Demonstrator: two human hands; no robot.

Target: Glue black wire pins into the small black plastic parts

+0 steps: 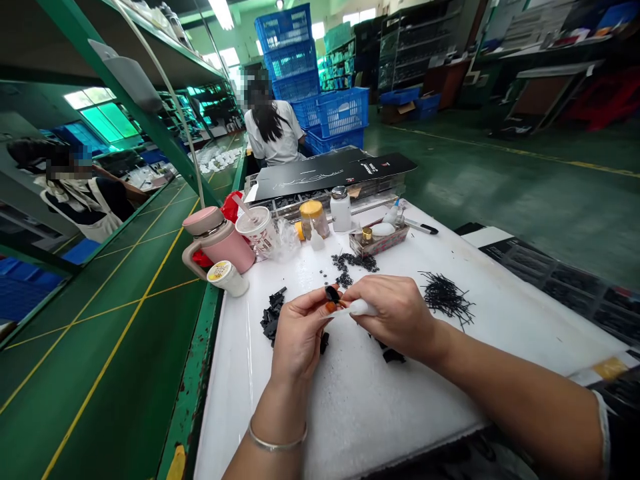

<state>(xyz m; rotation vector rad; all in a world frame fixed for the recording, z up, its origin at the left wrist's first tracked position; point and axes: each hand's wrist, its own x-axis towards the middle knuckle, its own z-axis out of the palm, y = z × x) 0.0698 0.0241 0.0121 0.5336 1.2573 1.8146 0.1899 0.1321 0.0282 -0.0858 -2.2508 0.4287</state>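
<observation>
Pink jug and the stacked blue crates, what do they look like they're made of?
The pink jug has a smooth satin body, painted metal or plastic; I can't tell which. Its shiny silver band under the lid suggests metal. The blue crates look like moulded plastic, slightly glossy, judging by their even colour and slotted walls.

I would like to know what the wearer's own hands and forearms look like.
Both hands are ungloved. A thin, silver-coloured bangle circles the left wrist. The right forearm ends in a dark sleeve with pale trim near the elbow.
</observation>
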